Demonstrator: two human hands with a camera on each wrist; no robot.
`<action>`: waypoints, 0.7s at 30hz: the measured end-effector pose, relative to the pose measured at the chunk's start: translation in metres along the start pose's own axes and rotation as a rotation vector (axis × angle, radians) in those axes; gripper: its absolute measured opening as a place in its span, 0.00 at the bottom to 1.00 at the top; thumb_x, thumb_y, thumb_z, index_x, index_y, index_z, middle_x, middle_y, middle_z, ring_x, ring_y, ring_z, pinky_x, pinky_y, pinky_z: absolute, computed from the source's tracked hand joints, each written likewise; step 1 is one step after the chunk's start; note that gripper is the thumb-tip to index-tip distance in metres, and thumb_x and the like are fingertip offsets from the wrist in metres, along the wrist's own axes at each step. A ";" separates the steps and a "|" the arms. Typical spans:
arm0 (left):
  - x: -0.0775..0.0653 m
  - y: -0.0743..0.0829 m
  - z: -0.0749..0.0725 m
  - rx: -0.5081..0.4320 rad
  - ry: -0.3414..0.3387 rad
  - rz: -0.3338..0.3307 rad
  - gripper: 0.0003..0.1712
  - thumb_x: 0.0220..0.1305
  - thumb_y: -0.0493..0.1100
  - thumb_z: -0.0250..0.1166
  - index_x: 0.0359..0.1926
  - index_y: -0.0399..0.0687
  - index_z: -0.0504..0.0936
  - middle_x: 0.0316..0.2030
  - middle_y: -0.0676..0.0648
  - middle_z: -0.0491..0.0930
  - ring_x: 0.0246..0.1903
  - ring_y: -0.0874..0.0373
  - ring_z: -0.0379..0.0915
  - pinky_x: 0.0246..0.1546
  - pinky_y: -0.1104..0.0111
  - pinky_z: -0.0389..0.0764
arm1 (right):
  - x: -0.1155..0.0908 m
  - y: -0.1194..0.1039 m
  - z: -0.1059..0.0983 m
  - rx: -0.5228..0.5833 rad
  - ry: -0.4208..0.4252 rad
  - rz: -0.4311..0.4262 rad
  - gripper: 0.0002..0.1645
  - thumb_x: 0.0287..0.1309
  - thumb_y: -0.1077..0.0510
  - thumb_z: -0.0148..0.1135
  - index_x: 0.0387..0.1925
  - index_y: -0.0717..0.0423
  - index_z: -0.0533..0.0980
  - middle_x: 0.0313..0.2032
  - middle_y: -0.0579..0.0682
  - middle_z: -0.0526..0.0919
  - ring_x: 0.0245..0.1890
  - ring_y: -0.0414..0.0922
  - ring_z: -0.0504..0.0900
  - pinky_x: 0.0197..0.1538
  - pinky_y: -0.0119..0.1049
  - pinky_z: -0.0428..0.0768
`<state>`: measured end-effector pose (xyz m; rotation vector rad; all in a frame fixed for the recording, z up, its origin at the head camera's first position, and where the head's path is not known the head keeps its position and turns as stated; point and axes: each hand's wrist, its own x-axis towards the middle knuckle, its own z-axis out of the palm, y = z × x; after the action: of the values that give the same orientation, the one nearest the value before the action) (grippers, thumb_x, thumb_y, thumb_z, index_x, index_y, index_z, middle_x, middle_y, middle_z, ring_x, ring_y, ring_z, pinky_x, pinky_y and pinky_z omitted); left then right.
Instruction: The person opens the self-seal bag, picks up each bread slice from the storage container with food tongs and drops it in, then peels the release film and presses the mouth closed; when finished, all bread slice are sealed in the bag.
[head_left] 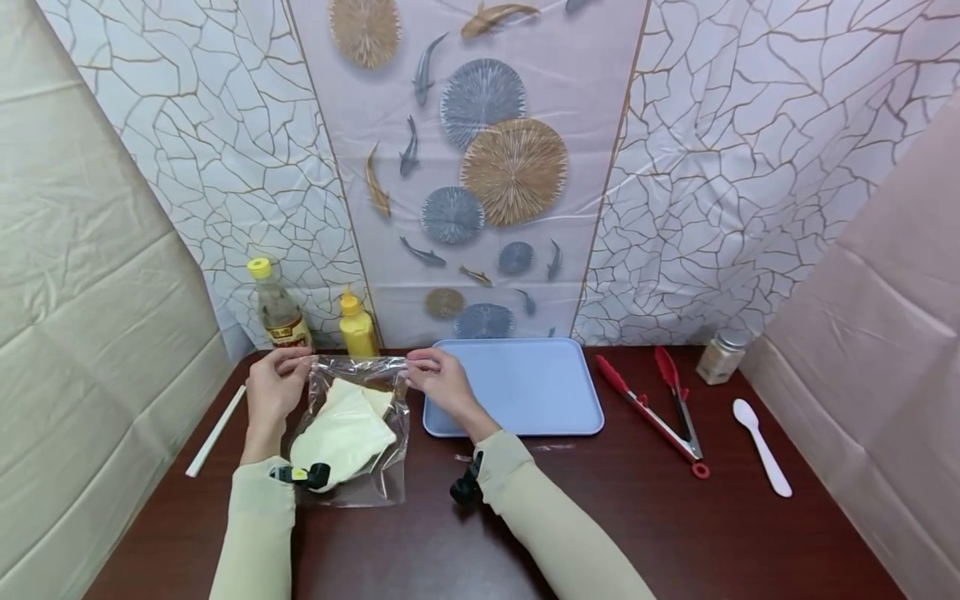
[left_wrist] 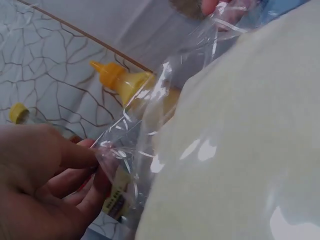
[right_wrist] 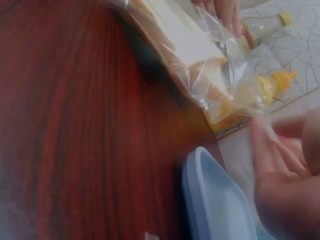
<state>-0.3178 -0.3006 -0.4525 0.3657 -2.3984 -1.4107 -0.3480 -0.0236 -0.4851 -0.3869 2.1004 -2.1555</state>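
Observation:
A clear plastic bag (head_left: 390, 483) hangs between my two hands, with slices of white bread (head_left: 341, 437) inside it. My left hand (head_left: 273, 392) pinches the bag's upper left corner between thumb and fingers. At the upper right corner my right hand (head_left: 444, 385) pinches the film in the same way, over the left part of a light blue tray (head_left: 525, 387). In the left wrist view the bread (left_wrist: 240, 140) fills the right side, pale and close. The right wrist view shows the brown crust edges of the bread (right_wrist: 175, 45) through the film.
Behind the bag stand a yellow-capped glass bottle (head_left: 279, 308) and a yellow squeeze bottle (head_left: 358, 325). A white stick-like item (head_left: 216, 432) lies at left. Right of the tray are red-tipped tongs (head_left: 663, 425), a small jar (head_left: 723, 357) and a white spoon (head_left: 763, 448).

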 end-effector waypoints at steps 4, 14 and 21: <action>-0.003 -0.004 0.005 0.012 0.035 -0.059 0.19 0.79 0.44 0.65 0.65 0.46 0.85 0.56 0.42 0.91 0.32 0.82 0.78 0.45 0.77 0.80 | -0.003 -0.003 0.003 -0.239 -0.092 0.052 0.30 0.75 0.56 0.65 0.74 0.59 0.74 0.72 0.60 0.80 0.73 0.59 0.78 0.72 0.51 0.81; -0.004 -0.008 0.014 0.048 -0.017 -0.054 0.32 0.77 0.39 0.65 0.77 0.42 0.70 0.70 0.32 0.78 0.68 0.36 0.79 0.61 0.48 0.85 | -0.011 -0.003 -0.008 -0.178 -0.053 0.069 0.30 0.78 0.55 0.60 0.76 0.59 0.72 0.75 0.62 0.75 0.74 0.58 0.78 0.76 0.52 0.76; -0.012 0.019 0.014 0.187 -0.034 0.122 0.24 0.80 0.44 0.62 0.71 0.42 0.78 0.68 0.32 0.80 0.70 0.34 0.73 0.71 0.40 0.74 | -0.030 -0.010 -0.042 -0.151 -0.022 0.010 0.28 0.79 0.57 0.61 0.74 0.61 0.74 0.74 0.64 0.76 0.72 0.59 0.80 0.72 0.52 0.81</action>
<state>-0.3134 -0.2758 -0.4435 0.2373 -2.5408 -1.1534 -0.3287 0.0253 -0.4790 -0.4100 2.2555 -1.9839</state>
